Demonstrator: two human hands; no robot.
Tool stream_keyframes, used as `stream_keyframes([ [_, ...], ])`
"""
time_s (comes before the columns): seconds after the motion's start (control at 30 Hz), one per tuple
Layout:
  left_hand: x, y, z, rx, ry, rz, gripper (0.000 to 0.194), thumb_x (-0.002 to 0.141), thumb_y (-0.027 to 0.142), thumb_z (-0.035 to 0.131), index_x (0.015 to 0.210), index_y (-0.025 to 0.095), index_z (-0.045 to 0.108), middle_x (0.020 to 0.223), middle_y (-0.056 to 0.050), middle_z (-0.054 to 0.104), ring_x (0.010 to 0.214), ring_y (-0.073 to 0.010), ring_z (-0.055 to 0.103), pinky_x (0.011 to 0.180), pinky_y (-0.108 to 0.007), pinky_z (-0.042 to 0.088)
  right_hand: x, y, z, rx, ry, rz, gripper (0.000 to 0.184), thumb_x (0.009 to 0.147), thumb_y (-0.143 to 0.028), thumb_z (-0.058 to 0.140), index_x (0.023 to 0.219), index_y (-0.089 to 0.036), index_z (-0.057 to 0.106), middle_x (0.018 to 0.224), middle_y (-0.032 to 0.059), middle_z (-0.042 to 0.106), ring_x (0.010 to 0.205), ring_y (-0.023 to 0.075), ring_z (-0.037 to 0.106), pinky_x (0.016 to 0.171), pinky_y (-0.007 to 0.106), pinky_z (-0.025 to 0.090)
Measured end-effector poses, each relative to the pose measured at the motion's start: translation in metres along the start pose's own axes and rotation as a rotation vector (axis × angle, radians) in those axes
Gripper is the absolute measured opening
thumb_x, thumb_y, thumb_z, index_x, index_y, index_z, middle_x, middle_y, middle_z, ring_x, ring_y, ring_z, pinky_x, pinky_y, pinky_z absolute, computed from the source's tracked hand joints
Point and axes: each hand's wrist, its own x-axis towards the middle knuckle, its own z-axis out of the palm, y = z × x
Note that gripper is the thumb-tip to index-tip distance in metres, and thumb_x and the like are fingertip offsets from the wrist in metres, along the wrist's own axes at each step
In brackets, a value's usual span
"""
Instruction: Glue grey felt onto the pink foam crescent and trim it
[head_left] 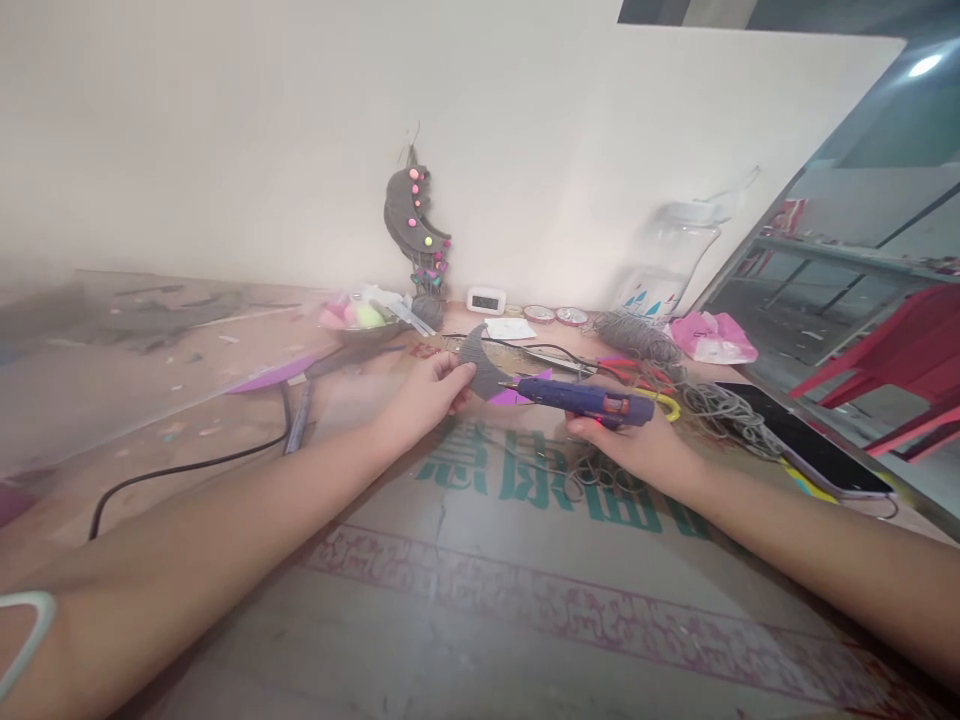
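The grey yarn-wrapped crescent is held above the desk in a narrow grip of the left hand, thumb and fingers closed on its edge. The blue glue gun is enclosed by the grip of the right hand, its nozzle directed at the crescent (contact at the tip cannot be told). Hard, smooth plastic is noted on the tool; fine parallel ridges of yarn are seen on the crescent. Loose grey strands are tangled beside a black-screened phone. Against the pale board, a finished-looking moon ornament is seen, dotted with small round beads (pink, mostly).
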Motion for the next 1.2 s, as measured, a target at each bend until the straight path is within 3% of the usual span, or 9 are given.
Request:
stream_keyframes([
  [0.17, 0.0, -0.001, -0.001, -0.035, 0.005, 0.001, 0.026, 0.081, 0.038, 0.057, 0.07, 0.018, 0.046, 0.06, 0.003, 0.057, 0.051, -0.0073, 0.048, 0.049, -0.02, 0.035, 0.002, 0.0, 0.002, 0.035, -0.098, -0.002, 0.031, 0.075, -0.046, 0.067, 0.092, -0.02, 0.061, 0.081, 0.0039, 0.069, 0.072, 0.0206, 0.064, 0.066, 0.032, 0.051],
  [0.37, 0.002, -0.005, -0.001, -0.073, 0.008, -0.011, 0.026, 0.082, 0.038, 0.057, 0.071, 0.017, 0.047, 0.063, 0.003, 0.058, 0.052, -0.007, 0.05, 0.049, -0.02, 0.036, 0.001, 0.005, 0.003, -0.02, -0.072, 0.033, 0.031, 0.076, -0.048, 0.066, 0.09, -0.022, 0.058, 0.073, 0.0009, 0.068, 0.068, 0.0194, 0.064, 0.06, 0.029, 0.049],
  [0.6, 0.002, 0.002, 0.002, -0.098, 0.031, -0.039, 0.022, 0.082, 0.034, 0.055, 0.071, 0.017, 0.046, 0.059, 0.004, 0.055, 0.049, -0.0067, 0.049, 0.047, -0.019, 0.035, 0.003, 0.002, 0.002, -0.074, -0.077, -0.015, 0.033, 0.078, -0.047, 0.066, 0.098, -0.021, 0.06, 0.089, 0.0041, 0.07, 0.081, 0.0214, 0.064, 0.074, 0.034, 0.05],
  [0.83, -0.001, 0.006, 0.004, -0.119, 0.039, -0.045, 0.022, 0.082, 0.037, 0.053, 0.073, 0.018, 0.045, 0.058, 0.004, 0.054, 0.049, -0.0077, 0.05, 0.047, -0.019, 0.036, 0.001, 0.003, 0.005, -0.074, -0.002, -0.062, 0.031, 0.078, -0.046, 0.066, 0.095, -0.021, 0.059, 0.093, 0.0051, 0.067, 0.083, 0.0214, 0.063, 0.074, 0.033, 0.051],
  [1.0, -0.001, 0.005, 0.005, -0.153, 0.042, -0.057, 0.025, 0.082, 0.039, 0.054, 0.073, 0.019, 0.044, 0.057, 0.004, 0.054, 0.048, -0.0073, 0.05, 0.045, -0.018, 0.035, 0.006, 0.003, 0.003, -0.057, -0.019, -0.154, 0.022, 0.082, -0.041, 0.062, 0.085, -0.021, 0.054, 0.081, 0.001, 0.059, 0.076, 0.0172, 0.058, 0.067, 0.029, 0.047],
  [1.2, 0.001, 0.002, 0.004, -0.179, 0.025, -0.058, 0.027, 0.081, 0.04, 0.058, 0.073, 0.019, 0.043, 0.057, 0.003, 0.058, 0.046, -0.0079, 0.052, 0.044, -0.018, 0.038, 0.004, 0.0, 0.002, -0.115, 0.0, -0.129, 0.032, 0.08, -0.045, 0.063, 0.07, -0.021, 0.044, 0.067, -0.0029, 0.045, 0.062, 0.0139, 0.047, 0.057, 0.026, 0.038],
])
